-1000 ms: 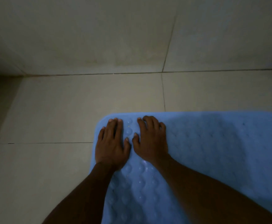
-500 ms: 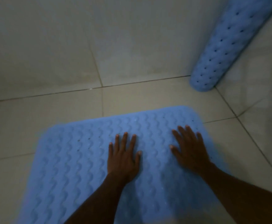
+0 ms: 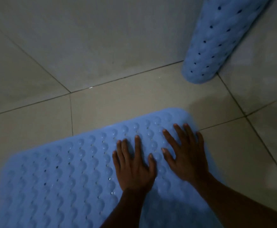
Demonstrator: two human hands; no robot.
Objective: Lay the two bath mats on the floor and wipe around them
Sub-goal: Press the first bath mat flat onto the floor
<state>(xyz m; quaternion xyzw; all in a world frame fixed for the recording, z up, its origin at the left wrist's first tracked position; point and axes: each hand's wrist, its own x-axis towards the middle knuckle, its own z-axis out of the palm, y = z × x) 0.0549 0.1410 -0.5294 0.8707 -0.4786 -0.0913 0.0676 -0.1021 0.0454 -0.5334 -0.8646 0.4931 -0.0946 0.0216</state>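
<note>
A light blue bath mat (image 3: 60,178) with bumps and small holes lies flat on the tiled floor, filling the lower left and centre. My left hand (image 3: 132,165) rests palm down on it, fingers spread. My right hand (image 3: 185,155) presses flat near the mat's far right corner, fingers apart. Neither hand holds anything. A second blue mat (image 3: 216,40), rolled into a tube, stands leaning in the wall corner at the upper right, its lower end on the floor.
Beige floor tiles (image 3: 27,129) with dark grout lines surround the mat. A tiled wall (image 3: 85,38) rises behind, another wall (image 3: 266,63) at the right. The light is dim.
Both hands slid from the mat's left corner across to its far right corner, flat on it throughout. The view swung right, bringing the rolled mat into sight.
</note>
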